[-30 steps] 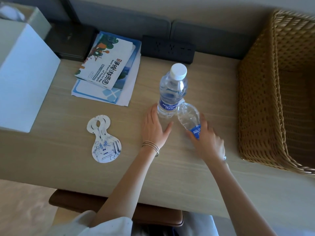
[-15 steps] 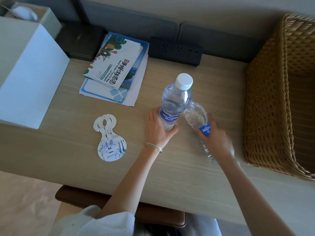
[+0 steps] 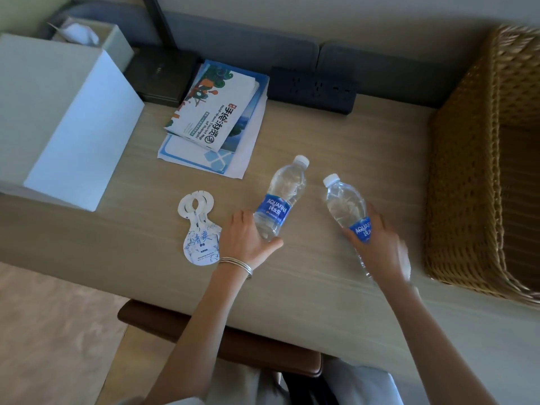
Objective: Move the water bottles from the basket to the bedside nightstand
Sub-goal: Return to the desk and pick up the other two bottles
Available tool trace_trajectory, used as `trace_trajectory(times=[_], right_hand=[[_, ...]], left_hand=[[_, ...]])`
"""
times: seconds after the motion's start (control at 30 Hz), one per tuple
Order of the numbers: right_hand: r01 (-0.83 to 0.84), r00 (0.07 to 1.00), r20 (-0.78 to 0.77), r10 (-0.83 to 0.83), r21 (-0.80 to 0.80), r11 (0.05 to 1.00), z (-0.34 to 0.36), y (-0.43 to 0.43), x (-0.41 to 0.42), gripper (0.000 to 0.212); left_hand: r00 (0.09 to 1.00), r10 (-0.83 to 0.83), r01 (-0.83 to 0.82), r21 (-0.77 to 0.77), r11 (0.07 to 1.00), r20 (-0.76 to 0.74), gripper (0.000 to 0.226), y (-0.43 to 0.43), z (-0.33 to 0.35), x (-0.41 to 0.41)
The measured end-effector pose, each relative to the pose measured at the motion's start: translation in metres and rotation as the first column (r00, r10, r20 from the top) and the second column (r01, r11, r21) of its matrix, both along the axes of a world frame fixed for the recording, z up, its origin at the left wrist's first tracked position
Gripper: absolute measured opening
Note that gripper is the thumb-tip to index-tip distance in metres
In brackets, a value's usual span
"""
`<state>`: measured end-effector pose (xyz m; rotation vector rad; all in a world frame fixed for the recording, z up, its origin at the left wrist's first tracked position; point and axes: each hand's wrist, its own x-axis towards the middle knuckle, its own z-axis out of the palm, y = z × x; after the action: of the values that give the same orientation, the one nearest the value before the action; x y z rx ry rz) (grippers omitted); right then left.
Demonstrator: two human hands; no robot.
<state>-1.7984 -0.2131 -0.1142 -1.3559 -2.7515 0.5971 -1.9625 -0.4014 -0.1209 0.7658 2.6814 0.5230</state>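
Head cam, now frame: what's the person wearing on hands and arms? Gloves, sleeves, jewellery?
No gloves: the left hand and right hand are bare, and both forearms are uncovered. Thin silver bangles sit stacked on the left wrist. The right wrist is blurred, so nothing can be told there. A light-coloured garment shows at the bottom edge.

The left bottle (image 3: 281, 197) reads "AQUAFINA" over Chinese characters on its blue label. To its right, the right bottle (image 3: 346, 204) shows only "AQUAF". Behind and left of the left bottle, a brochure (image 3: 216, 112) reads "Hand-drawn Tourist Map of Huangshi".
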Motion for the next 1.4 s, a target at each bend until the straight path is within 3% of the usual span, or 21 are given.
trace_trajectory(times=[0.13, 0.37, 0.5, 0.67, 0.9, 1.07, 1.17, 1.3, 1.4], right_hand=[[0.006, 0.998, -0.068, -0.011, -0.065, 0.998, -0.002, 0.007, 0.009, 0.07], [0.022, 0.996, -0.079, -0.031, -0.104, 0.994, -0.007, 0.014, 0.014, 0.069], [-0.009, 0.998, -0.06, 0.004, -0.083, 0.996, -0.006, 0.015, 0.014, 0.068], [-0.053, 0.998, -0.033, 0.05, -0.098, 0.994, -0.007, 0.022, 0.013, 0.077], [-0.036, 0.999, -0.046, 0.024, -0.268, 0.963, -0.003, 0.03, 0.011, 0.077], [0.042, 0.997, 0.074, -0.031, -0.146, 0.988, 0.003, -0.003, 0.03, 0.077], [0.137, 0.987, 0.101, -0.124, -0.142, 0.98, 0.005, -0.032, 0.046, 0.078], [0.294, 0.95, 0.132, -0.282, -0.083, 0.952, 0.004, -0.08, 0.07, 0.081], [0.446, 0.895, 0.096, -0.436, -0.121, 0.887, 0.003, -0.109, 0.085, 0.079]], left_hand=[[0.994, -0.103, 0.102, -0.057, 0.993, -0.019, 0.059, 0.0, 0.003, 0.0], [0.967, -0.253, 0.251, -0.063, 0.966, -0.016, 0.089, 0.011, 0.009, 0.003], [0.966, -0.242, 0.234, -0.09, 0.968, -0.095, 0.088, 0.032, 0.012, 0.003], [0.985, -0.055, 0.033, -0.132, 0.991, -0.165, 0.082, 0.06, 0.009, 0.005], [0.959, -0.156, 0.112, -0.19, 0.975, -0.235, 0.081, 0.056, 0.007, 0.009], [0.901, -0.343, 0.336, -0.073, 0.939, -0.266, 0.07, 0.035, 0.011, 0.024], [0.846, -0.447, 0.434, -0.112, 0.894, -0.29, 0.071, 0.024, 0.01, 0.032], [0.817, -0.56, 0.532, -0.194, 0.824, -0.137, 0.079, 0.014, 0.006, 0.036], [0.747, -0.652, 0.612, -0.251, 0.75, -0.128, 0.085, 0.01, 0.004, 0.039]])
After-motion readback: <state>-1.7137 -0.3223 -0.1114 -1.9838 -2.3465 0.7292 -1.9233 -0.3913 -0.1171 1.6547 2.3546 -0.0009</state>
